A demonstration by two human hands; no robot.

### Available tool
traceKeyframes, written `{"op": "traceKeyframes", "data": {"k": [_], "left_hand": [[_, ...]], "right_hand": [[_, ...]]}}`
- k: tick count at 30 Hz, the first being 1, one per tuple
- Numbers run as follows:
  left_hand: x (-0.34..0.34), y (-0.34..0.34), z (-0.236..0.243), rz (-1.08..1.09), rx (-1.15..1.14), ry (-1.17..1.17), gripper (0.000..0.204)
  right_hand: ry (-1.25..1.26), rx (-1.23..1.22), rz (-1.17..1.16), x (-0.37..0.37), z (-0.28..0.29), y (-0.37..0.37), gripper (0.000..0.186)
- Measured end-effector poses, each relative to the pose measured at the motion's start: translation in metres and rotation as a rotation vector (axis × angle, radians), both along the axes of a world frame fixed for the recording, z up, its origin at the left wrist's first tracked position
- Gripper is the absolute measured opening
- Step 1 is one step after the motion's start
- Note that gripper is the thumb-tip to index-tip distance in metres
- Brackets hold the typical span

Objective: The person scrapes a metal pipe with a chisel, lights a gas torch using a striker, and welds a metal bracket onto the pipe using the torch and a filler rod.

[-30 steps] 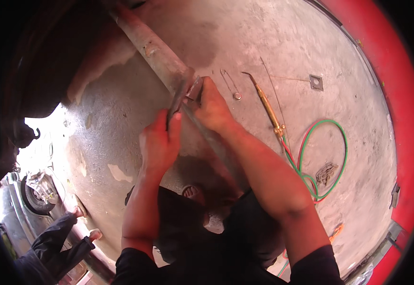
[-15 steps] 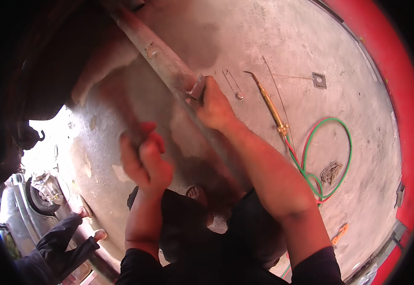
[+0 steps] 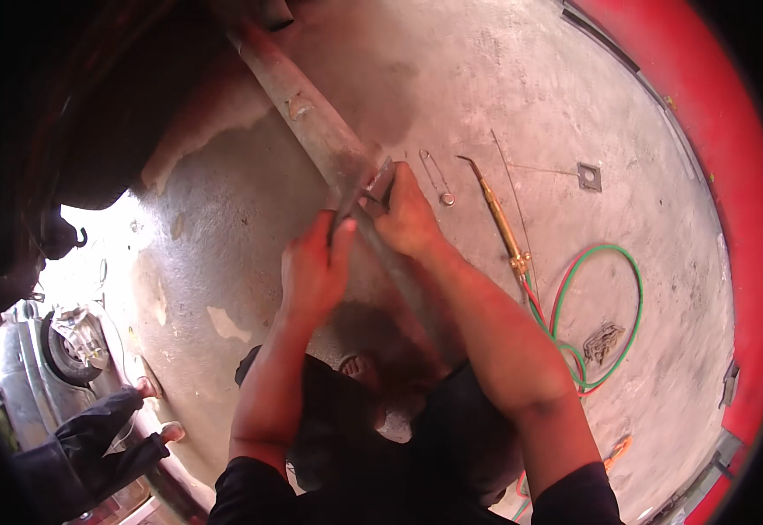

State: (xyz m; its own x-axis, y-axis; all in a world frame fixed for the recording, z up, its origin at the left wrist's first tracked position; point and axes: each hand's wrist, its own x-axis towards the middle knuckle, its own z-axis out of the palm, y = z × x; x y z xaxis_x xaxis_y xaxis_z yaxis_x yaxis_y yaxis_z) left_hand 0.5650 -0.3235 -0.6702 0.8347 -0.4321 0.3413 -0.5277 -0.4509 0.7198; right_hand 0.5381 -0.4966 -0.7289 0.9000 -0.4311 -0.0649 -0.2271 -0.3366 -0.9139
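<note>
Over middle of floor (image 3: 215, 219), pipe (image 3: 307, 122) slanting down from upper left toward my hands. My left hand (image 3: 313, 276) closed round dark bar-shaped tool (image 3: 347, 203), tip in front of pipe; cannot tell if touching. My right hand (image 3: 412, 219) grips metal piece (image 3: 381, 184) just beside pipe. Rightward, torch (image 3: 501, 221) on floor with looped hoses (image 3: 640, 289); floor stretches from torch to red panel (image 3: 710, 175) along right edge.
</note>
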Motion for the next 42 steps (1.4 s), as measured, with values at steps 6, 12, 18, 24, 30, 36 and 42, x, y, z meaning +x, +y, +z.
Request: {"op": "traceKeyframes", "data": {"k": [6,12,18,24,30,36,42], "left_hand": [[-0.024,0.0,0.034,0.112,-0.301,0.061,0.038],[0.011,-0.004,0.004,0.067,0.246,0.077,0.035],[-0.003,0.016,0.017,0.093,-0.518,-0.022,0.033],[0.002,-0.006,0.005,0.075,0.029,0.038,0.031],[0.006,0.006,0.006,0.061,0.179,0.1,0.033],[-0.01,0.003,0.028,0.084,-0.414,0.092,0.03],[0.003,0.008,0.011,0.026,0.115,0.141,0.032]], "right_hand": [[0.066,0.073,-0.059,-0.002,0.001,-0.005,0.048],[-0.017,0.044,-0.004,-0.005,-0.009,-0.003,0.047],[0.103,0.085,-0.01,0.002,0.009,-0.001,0.047],[0.004,0.096,0.003,-0.003,-0.012,-0.015,0.048],[0.068,0.063,0.048,-0.003,0.0,-0.005,0.042],[-0.085,0.075,-0.028,-0.007,-0.011,-0.012,0.044],[0.034,0.111,-0.026,-0.007,-0.008,-0.011,0.044]]}}
